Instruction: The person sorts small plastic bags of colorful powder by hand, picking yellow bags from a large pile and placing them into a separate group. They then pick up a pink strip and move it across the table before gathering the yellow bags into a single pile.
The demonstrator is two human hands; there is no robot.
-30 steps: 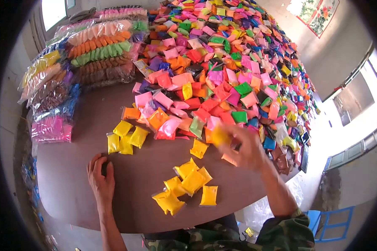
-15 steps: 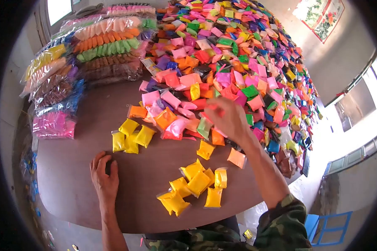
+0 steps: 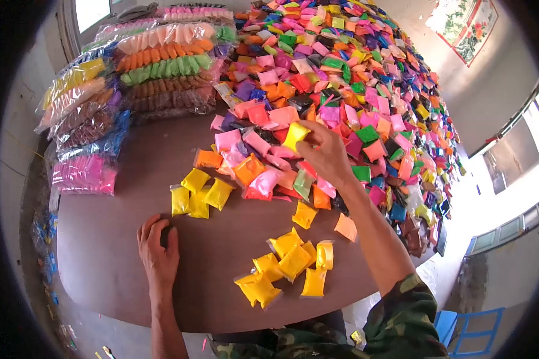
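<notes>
My right hand (image 3: 323, 149) pinches a yellow packet (image 3: 295, 136) over the near edge of a large heap of colored packets (image 3: 341, 90). On the brown table (image 3: 114, 251), my left hand (image 3: 159, 248) rests with its fingers curled and the thumb apart, holding nothing. Just beyond it lies a small group of lemon-yellow packets (image 3: 199, 203). Several deeper yellow packets (image 3: 293, 261) form a second group nearer the table's front edge. Between that group and the heap are one yellow-orange packet (image 3: 305, 215) and a peach packet (image 3: 346, 227).
Clear bags of sorted packets (image 3: 167, 69) are stacked at the back left, with a bag of pink packets (image 3: 85, 175) at the near end. The heap reaches the table's right side. A blue chair frame (image 3: 470, 332) stands on the floor at the lower right.
My right hand has closed on a yellow packet that lay on the heap and lifted it slightly. The whole view has shifted a little; my left hand stays on the table.
</notes>
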